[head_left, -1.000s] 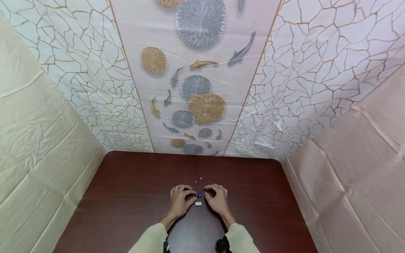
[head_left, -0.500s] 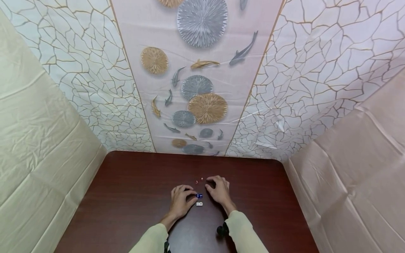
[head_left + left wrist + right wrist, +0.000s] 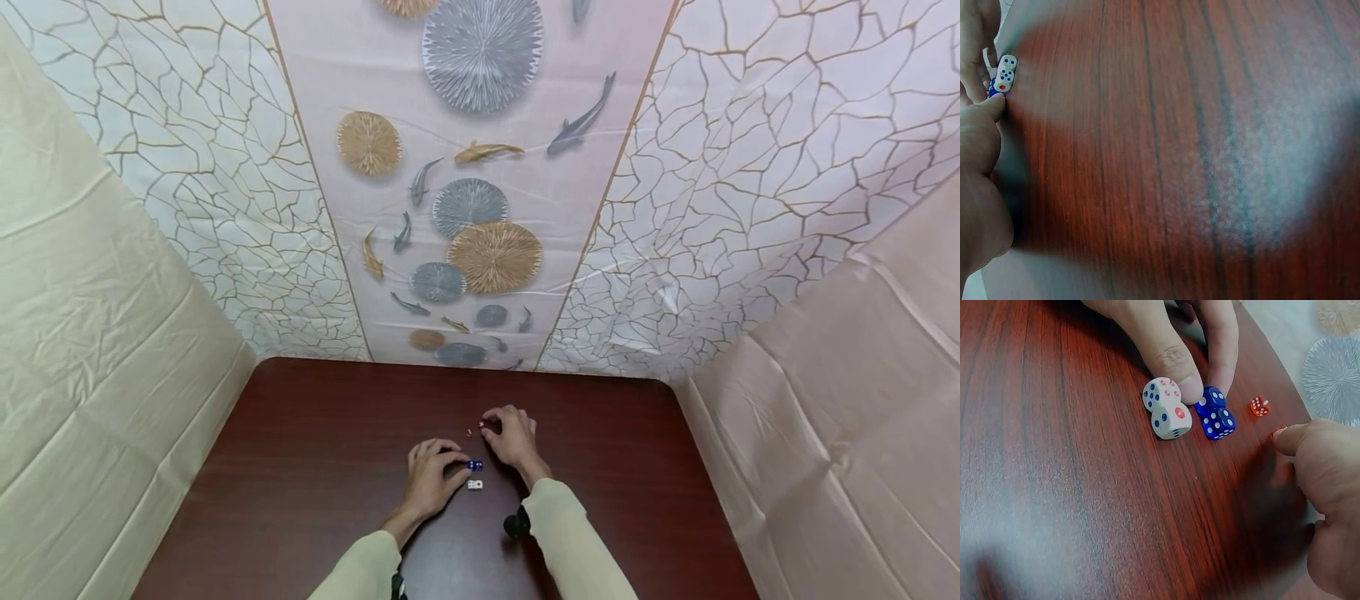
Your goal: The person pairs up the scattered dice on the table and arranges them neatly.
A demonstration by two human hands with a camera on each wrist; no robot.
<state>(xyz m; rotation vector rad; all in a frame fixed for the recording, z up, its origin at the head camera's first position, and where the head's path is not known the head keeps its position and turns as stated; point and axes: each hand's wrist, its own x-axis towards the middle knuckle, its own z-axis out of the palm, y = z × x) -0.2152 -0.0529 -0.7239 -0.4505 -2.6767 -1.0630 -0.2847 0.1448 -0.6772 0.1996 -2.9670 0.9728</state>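
Observation:
Two white dice (image 3: 1171,420) sit side by side, touching, with two blue dice (image 3: 1219,424) in a parallel pair just beyond them. My left hand (image 3: 429,481) pinches the nearer-lying blue die between thumb and index finger. Farther out lie two small red dice, slightly apart. One red die (image 3: 1260,406) stands free. The other red die (image 3: 482,424) is between the thumb and index finger of my right hand (image 3: 516,437); in the right wrist view the thumb covers most of it. In the left wrist view the white dice partly hide the blue ones.
A dark red-brown wooden table (image 3: 337,408) lies under everything. Patterned cloth (image 3: 480,167) hangs behind its far edge, and plain cream cloth stands at the left and right sides. A black wrist device (image 3: 516,525) sits on the right wrist.
My right hand has moved away from beside the blue dice, forward to the red dice, and its fingers have come round the right-hand red die. The left hand stays at the blue dice.

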